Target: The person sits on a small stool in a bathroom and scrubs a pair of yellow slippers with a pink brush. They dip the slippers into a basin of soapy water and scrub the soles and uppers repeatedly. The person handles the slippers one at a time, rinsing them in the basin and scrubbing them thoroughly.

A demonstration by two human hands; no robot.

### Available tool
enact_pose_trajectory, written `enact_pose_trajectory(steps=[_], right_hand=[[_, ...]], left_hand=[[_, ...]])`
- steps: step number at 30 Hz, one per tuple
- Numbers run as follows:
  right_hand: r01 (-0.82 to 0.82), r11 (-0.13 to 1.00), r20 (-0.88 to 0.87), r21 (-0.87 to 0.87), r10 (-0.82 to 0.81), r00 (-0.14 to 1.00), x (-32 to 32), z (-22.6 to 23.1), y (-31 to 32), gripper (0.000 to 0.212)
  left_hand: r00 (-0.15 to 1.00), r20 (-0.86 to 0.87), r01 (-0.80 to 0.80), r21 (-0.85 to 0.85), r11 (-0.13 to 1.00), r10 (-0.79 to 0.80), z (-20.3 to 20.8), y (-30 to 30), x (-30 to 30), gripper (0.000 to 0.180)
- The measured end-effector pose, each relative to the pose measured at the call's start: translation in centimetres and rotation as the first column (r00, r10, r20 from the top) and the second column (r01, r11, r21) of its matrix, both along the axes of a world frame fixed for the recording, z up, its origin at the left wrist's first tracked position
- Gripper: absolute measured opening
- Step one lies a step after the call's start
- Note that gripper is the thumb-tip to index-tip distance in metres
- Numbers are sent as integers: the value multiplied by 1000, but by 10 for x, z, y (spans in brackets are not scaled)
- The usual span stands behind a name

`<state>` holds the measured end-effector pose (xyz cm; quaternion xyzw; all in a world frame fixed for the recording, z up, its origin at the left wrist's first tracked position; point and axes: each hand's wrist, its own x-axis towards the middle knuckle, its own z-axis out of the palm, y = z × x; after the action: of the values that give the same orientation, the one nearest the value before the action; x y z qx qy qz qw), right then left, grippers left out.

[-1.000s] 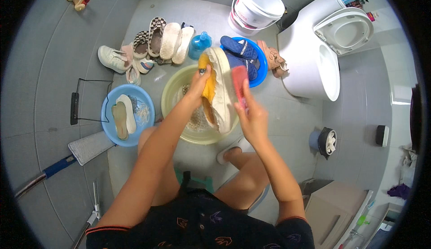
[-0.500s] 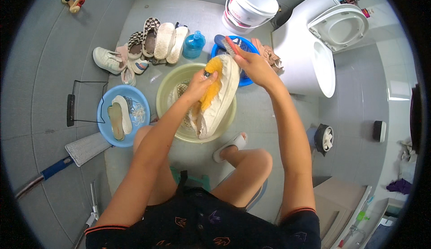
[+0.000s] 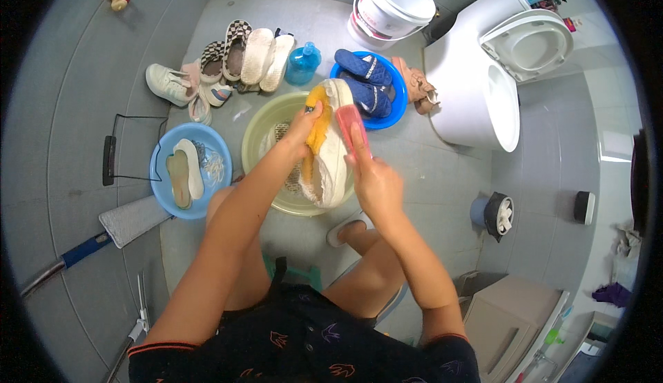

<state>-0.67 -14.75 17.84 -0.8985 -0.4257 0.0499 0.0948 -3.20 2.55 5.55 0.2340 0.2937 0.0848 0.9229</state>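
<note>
My left hand (image 3: 302,126) grips a white and yellow sneaker (image 3: 329,142) held upright over a pale green basin (image 3: 266,131) on the bathroom floor. My right hand (image 3: 373,179) holds a pink scrubbing brush (image 3: 351,124) pressed against the sneaker's white sole side. The lower end of the sneaker dips into the basin. My knees and a white slipper (image 3: 345,227) show below the basin.
A blue basin (image 3: 164,176) with two insoles lies left. Several shoes (image 3: 235,62) line the far side, beside a blue bottle (image 3: 302,64) and a blue basin of dark sandals (image 3: 366,82). A white bucket (image 3: 390,3), toilet (image 3: 494,72) and mop (image 3: 110,227) stand around.
My right hand came back from the blue sandal basin with the pink brush and now scrubs down the sneaker's side. The left hand keeps holding the sneaker over the green basin.
</note>
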Motion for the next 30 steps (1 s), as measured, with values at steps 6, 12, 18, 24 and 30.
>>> enact_pose_trajectory(steps=[6, 12, 18, 24, 30], right_hand=[[-49, 998, -119, -49, 43, 992, -38, -2, -33, 60], [-28, 997, -189, -74, 14, 982, -18, 2, -19, 59], [-5, 1000, -146, -17, 2, 989, 18, -6, 21, 56], [-128, 992, -231, -20, 120, 965, -33, 17, -27, 56], [41, 995, -129, 90, -29, 991, 12, 9, 19, 62]], left_hand=[[993, -113, -49, -212, 976, 26, -64, 19, 9, 45], [985, -172, -38, -186, 982, 5, -74, 10, 10, 48], [993, -111, -72, -292, 954, 41, -103, -2, 18, 47], [963, -179, -248, -306, 919, 200, -113, 42, 13, 53], [943, -160, -328, -273, 904, 293, -117, 28, 17, 68]])
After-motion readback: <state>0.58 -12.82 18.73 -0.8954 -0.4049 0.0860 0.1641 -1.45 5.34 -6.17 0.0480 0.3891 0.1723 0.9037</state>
